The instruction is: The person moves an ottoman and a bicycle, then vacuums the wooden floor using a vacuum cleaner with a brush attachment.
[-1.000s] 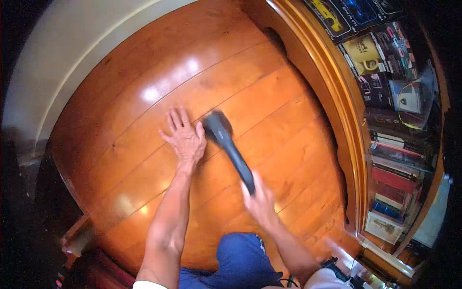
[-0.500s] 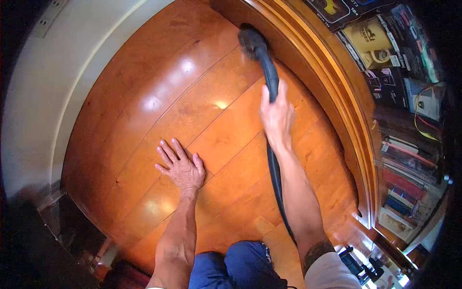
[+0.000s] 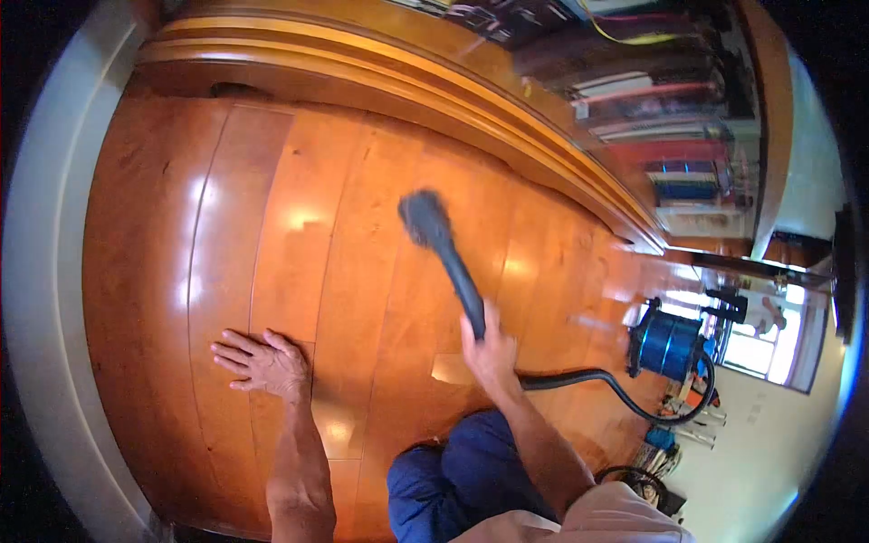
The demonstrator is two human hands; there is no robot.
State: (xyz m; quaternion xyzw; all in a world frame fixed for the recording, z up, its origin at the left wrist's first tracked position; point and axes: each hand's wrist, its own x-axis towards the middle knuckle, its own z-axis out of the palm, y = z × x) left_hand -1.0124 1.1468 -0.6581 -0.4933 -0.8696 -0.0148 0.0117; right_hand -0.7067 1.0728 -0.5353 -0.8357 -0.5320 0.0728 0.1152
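My right hand (image 3: 491, 355) is wrapped round the black tube of a vacuum cleaner wand (image 3: 463, 288). A round brush head (image 3: 424, 219) at the wand's far end is over the wooden floor (image 3: 299, 271); motion blurs it, and I cannot tell whether it touches the boards. From behind the hand a black hose (image 3: 579, 376) runs to a blue canister vacuum (image 3: 668, 344) on the right. Flat on the floor at the left, my left hand (image 3: 267, 364) rests with its fingers spread, holding nothing.
A wooden cabinet with a moulded base (image 3: 380, 77) stretches along the far side, with a dark gap beneath. Books (image 3: 692, 172) fill its shelves. A white wall (image 3: 54, 271) borders the left. Beyond the vacuum are a bright window (image 3: 769, 344) and assorted items near the wall.
My view has turned to the right, bringing the blue vacuum into sight. The brush head has come away from the cabinet base toward me. My left hand stays flat on the floor.
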